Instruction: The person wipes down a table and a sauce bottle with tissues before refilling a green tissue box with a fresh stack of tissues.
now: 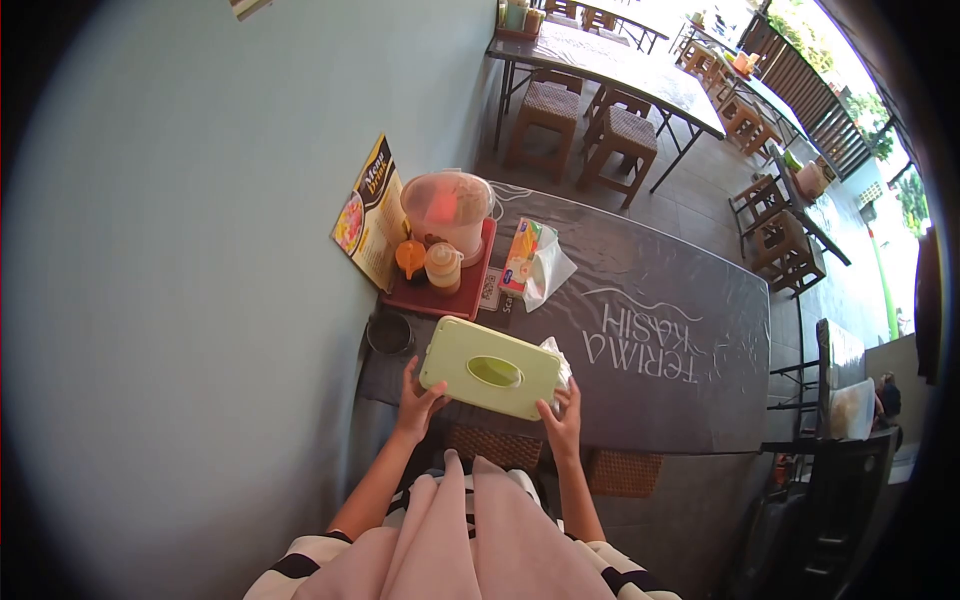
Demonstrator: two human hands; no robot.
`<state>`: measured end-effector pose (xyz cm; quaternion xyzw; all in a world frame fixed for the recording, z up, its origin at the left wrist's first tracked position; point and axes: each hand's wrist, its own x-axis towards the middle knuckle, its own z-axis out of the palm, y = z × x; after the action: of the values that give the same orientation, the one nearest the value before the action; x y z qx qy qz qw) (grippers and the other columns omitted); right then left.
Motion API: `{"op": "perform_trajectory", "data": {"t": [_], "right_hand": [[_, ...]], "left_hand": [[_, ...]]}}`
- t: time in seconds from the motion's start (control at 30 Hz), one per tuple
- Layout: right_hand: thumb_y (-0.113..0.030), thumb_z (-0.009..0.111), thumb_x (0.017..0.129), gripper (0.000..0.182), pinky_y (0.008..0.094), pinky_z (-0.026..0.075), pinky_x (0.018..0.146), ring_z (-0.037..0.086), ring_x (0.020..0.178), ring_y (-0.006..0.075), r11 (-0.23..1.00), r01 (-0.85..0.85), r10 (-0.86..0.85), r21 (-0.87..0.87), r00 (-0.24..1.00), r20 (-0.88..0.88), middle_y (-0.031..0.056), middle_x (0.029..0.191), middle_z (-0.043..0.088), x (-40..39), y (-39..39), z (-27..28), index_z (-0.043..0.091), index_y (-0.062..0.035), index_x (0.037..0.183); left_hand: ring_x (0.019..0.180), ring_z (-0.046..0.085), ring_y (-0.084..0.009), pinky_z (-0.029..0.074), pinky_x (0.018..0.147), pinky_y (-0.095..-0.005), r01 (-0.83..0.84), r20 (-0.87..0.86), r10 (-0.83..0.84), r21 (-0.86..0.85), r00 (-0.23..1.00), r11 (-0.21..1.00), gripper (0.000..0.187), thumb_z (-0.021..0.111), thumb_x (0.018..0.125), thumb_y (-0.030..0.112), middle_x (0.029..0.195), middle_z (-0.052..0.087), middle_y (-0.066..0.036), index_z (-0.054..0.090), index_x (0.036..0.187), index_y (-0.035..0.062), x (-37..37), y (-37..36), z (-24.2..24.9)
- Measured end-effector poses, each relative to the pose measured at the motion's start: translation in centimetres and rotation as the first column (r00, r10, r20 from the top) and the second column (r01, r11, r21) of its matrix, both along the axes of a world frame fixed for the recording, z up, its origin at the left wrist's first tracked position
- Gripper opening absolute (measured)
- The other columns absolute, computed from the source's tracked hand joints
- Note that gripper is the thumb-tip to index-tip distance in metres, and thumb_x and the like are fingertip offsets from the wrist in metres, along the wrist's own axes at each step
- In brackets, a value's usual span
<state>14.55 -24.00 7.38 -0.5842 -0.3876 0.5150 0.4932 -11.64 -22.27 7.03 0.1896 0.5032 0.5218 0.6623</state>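
A light green tissue box (451, 352) with an oval opening in its top is held between my two hands, over the near left part of the dark table. My left hand (421, 402) grips its left end, thumb on the near edge. The right end is gripped by my right hand (563, 415), with fingers along the side. Crumpled white tissue or plastic (557, 362) shows beside that end, close to my right fingertips. Farther back lies a printed tissue pack (521, 258) with a white wrapper (548, 268) spread from it.
Against the wall, a red tray (480, 272) carries a lidded plastic tub (450, 215), an orange-topped bottle (410, 258) and a sauce bottle (443, 268). A menu card (370, 215) leans behind them. A black ashtray-like bowl (390, 333) sits left of the box. Woven stools (619, 140) stand beyond the lettered table (690, 300).
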Motion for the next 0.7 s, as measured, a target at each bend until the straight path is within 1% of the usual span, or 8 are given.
{"op": "perform_trajectory", "data": {"t": [0.03, 0.07, 0.13, 0.2, 0.3, 0.4, 0.63, 0.7], "right_hand": [[-0.022, 0.072, 0.075, 0.066, 0.0399, 0.034, 0.098, 0.046, 0.111, 0.0273, 0.991, 0.045, -0.1, 0.125, 0.869, 0.484, 0.0121, 0.115, 0.051, -0.4, -0.1, 0.6, 0.041, -0.0027, 0.131], [-0.022, 0.072, 0.075, 0.066, 0.0399, 0.034, 0.098, 0.046, 0.111, 0.0273, 0.992, 0.039, -0.094, 0.123, 0.869, 0.487, 0.0121, 0.115, 0.051, -0.8, -0.2, 1.3, 0.041, -0.0027, 0.131], [-0.026, 0.075, 0.07, 0.066, 0.0418, 0.036, 0.094, 0.046, 0.106, 0.03, 0.864, -0.357, -0.103, 0.355, 0.565, 0.818, 0.0126, 0.108, 0.051, -2.2, -0.4, 4.0, 0.048, -0.0041, 0.126], [-0.029, 0.078, 0.065, 0.067, 0.042, 0.032, 0.094, 0.043, 0.11, 0.0291, 0.836, -0.443, -0.008, 0.324, 0.581, 0.814, 0.0102, 0.111, 0.05, -4.5, -1.0, 5.4, 0.052, -0.0067, 0.122], [-0.036, 0.079, 0.061, 0.068, 0.0416, 0.023, 0.096, 0.04, 0.114, 0.0251, 0.811, -0.559, 0.101, 0.17, 0.422, 0.901, 0.0059, 0.115, 0.047, -7.1, -1.7, 5.5, 0.054, -0.0099, 0.119], [-0.035, 0.077, 0.062, 0.064, 0.0433, 0.024, 0.093, 0.042, 0.11, 0.0263, 0.796, -0.585, 0.085, 0.152, 0.357, 0.93, 0.0064, 0.11, 0.05, -8.2, -1.1, 3.1, 0.055, -0.0097, 0.116], [-0.033, 0.078, 0.061, 0.054, 0.0457, 0.029, 0.084, 0.045, 0.101, 0.03, 0.83, -0.555, 0.255, 0.058, 0.469, 0.846, 0.0053, 0.101, 0.058, -8.0, -0.2, 0.4, 0.061, -0.0092, 0.106], [-0.034, 0.079, 0.061, 0.055, 0.0459, 0.029, 0.084, 0.045, 0.101, 0.0298, 0.825, -0.564, 0.276, 0.048, 0.475, 0.836, 0.0049, 0.102, 0.058, -7.8, -0.1, 0.0, 0.061, -0.0095, 0.107]], "left_hand": [[0.112, 0.05, -0.0194, 0.052, 0.084, -0.0379, -0.004, 0.002, 0.004, -0.003, 1.0, 1.0, 0.092, 0.073, 0.077, 0.018, 0.127, 0.044, -0.007, 0.01, 0.144, 0.0165, -0.1, -0.4, -0.4], [0.112, 0.05, -0.0195, 0.052, 0.084, -0.0375, 0.006, -0.001, -0.006, 0.005, 1.0, 1.0, 0.092, 0.072, 0.077, 0.019, 0.128, 0.043, -0.007, 0.01, 0.144, 0.0169, -0.2, -0.6, -0.8], [0.112, 0.05, -0.0196, 0.051, 0.085, -0.0371, 0.005, -0.001, -0.005, 0.007, 1.0, 1.0, 0.091, 0.072, 0.077, 0.021, 0.129, 0.042, -0.007, 0.011, 0.145, 0.0173, 0.0, -1.3, -0.3], [0.114, 0.049, -0.0199, 0.05, 0.087, -0.0375, 0.014, 0.004, -0.014, 0.028, 1.0, 1.0, 0.086, 0.07, 0.077, 0.027, 0.131, 0.04, -0.006, 0.017, 0.145, 0.0183, 0.2, -2.1, 0.9], [0.115, 0.048, -0.0199, 0.05, 0.087, -0.0382, 0.074, -0.026, -0.073, 0.001, 0.997, 0.997, 0.081, 0.067, 0.079, 0.03, 0.132, 0.039, -0.006, 0.022, 0.144, 0.0189, -0.3, -3.0, -0.4], [0.117, 0.045, -0.0202, 0.05, 0.086, -0.0396, 0.073, -0.083, -0.07, 0.035, 0.994, 0.997, 0.078, 0.067, 0.079, 0.034, 0.134, 0.038, -0.007, 0.025, 0.144, 0.0191, -0.6, -3.7, -1.3], [0.122, 0.043, -0.0204, 0.043, 0.095, -0.033, 0.169, -0.105, -0.154, 0.147, 0.982, 0.975, 0.097, 0.078, 0.071, 0.03, 0.137, 0.038, -0.008, 0.02, 0.146, 0.0139, -1.8, -3.9, -4.7], [0.123, 0.044, -0.0224, 0.037, 0.1, -0.0326, 0.307, -0.556, -0.073, 0.341, 0.828, 0.889, 0.104, 0.084, 0.064, 0.029, 0.138, 0.041, -0.012, 0.023, 0.145, 0.0096, -1.9, -3.5, -6.2]]}}
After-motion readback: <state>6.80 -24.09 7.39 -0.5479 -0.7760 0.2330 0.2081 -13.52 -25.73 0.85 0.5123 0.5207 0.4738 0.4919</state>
